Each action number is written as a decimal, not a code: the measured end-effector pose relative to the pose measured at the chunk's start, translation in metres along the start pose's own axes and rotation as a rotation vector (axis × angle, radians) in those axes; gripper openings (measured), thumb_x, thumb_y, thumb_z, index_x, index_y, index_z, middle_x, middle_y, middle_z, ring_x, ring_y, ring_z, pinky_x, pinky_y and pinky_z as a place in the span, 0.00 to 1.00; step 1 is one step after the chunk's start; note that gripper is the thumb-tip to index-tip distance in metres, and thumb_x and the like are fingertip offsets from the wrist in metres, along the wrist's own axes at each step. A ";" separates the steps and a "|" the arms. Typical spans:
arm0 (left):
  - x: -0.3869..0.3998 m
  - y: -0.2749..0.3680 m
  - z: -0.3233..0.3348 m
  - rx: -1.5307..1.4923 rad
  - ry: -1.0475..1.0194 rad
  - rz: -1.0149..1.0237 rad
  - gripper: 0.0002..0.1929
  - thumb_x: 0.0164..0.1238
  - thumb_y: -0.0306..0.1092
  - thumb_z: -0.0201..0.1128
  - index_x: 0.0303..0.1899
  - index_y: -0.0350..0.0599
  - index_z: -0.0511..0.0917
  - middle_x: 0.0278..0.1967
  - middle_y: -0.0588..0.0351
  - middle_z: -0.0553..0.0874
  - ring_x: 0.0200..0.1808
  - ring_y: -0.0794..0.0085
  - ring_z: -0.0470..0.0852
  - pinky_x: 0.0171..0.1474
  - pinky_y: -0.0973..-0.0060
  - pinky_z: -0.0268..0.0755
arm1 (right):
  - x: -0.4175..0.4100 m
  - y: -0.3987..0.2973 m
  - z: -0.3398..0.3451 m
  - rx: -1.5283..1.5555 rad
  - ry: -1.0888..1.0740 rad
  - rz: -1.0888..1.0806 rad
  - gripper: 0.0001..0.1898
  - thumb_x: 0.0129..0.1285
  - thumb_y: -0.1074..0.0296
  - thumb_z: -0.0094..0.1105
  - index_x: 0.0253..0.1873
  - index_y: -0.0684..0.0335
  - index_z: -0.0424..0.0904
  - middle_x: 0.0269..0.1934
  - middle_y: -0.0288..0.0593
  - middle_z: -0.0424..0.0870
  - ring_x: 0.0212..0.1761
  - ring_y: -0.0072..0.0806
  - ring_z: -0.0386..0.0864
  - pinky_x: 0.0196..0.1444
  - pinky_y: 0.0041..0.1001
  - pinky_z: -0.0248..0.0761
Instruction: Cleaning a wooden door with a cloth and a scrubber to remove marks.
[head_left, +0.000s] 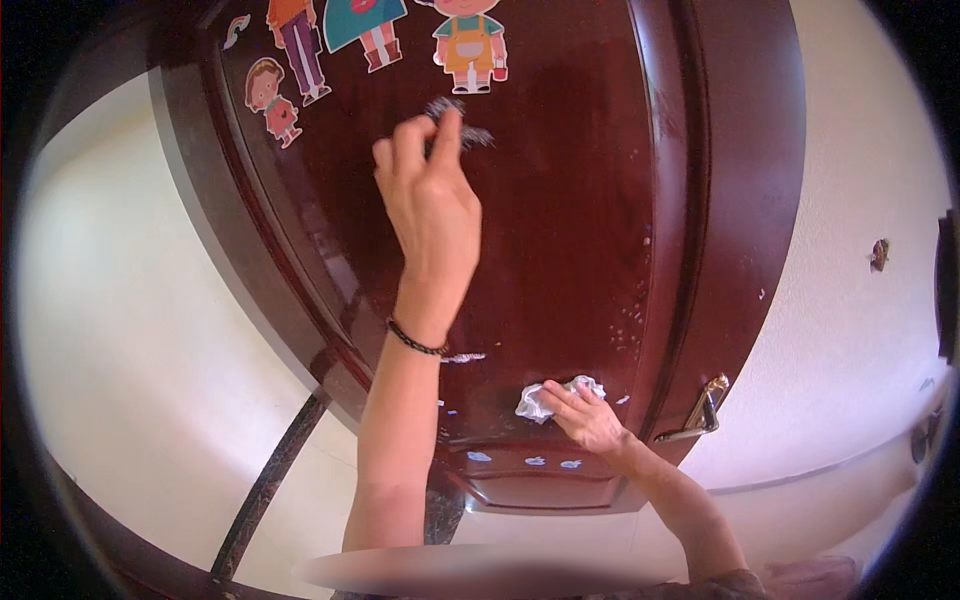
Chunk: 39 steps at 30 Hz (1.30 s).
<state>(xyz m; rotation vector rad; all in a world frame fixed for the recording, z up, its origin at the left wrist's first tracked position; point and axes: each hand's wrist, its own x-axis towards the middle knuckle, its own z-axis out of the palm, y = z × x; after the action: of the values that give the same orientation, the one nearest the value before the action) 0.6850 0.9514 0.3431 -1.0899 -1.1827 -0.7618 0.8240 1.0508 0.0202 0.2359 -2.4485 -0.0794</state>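
My left hand (431, 180) is raised against a dark red wooden door (555, 225), below the cartoon stickers. Its bent fingers hold a blurred, silvery, fibrous wad (444, 107), perhaps steel wool; part of it is hidden by the fingers. A similar greyish patch (476, 138) shows just right of the fingertips; whether it belongs to the wad I cannot tell. Lower right, my right hand (581, 420) presses a crumpled white cloth or tissue (534, 403) flat on the door. A whitish streak of residue (463, 358) lies beside my left wrist, which wears a dark braided bracelet (415, 343).
Cartoon figure stickers (469, 45) and a small girl sticker (276, 105) cling to the upper door. Several small pale blue stickers (535, 461) sit low down. Right of my right hand is a metal door handle (697, 420). White walls (847, 360) flank the door.
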 end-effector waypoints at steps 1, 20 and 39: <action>-0.005 0.009 0.000 -0.018 -0.038 -0.006 0.19 0.61 0.18 0.56 0.54 0.38 0.81 0.41 0.48 0.78 0.42 0.55 0.74 0.47 0.62 0.68 | -0.001 0.001 0.001 -0.020 -0.027 0.023 0.32 0.61 0.78 0.52 0.72 0.68 0.59 0.75 0.44 0.56 0.80 0.34 0.48 0.76 0.45 0.53; -0.073 0.040 -0.101 -0.422 0.355 -0.636 0.14 0.73 0.26 0.57 0.55 0.34 0.80 0.51 0.51 0.74 0.47 0.69 0.78 0.48 0.75 0.75 | 0.215 0.033 -0.153 -0.353 0.706 -0.070 0.17 0.60 0.72 0.57 0.54 0.69 0.77 0.64 0.58 0.70 0.68 0.53 0.66 0.66 0.56 0.57; -0.007 0.122 0.042 -0.140 -0.025 0.133 0.16 0.57 0.19 0.60 0.49 0.38 0.83 0.45 0.54 0.80 0.42 0.59 0.74 0.47 0.64 0.68 | -0.062 0.013 -0.002 0.028 -0.023 0.108 0.31 0.66 0.66 0.56 0.73 0.57 0.61 0.73 0.33 0.63 0.75 0.26 0.60 0.70 0.35 0.63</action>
<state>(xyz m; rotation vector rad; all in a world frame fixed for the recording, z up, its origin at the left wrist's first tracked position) 0.7807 1.0303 0.3052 -1.2835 -1.0785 -0.7377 0.8707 1.0758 -0.0152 0.1148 -2.4818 -0.0008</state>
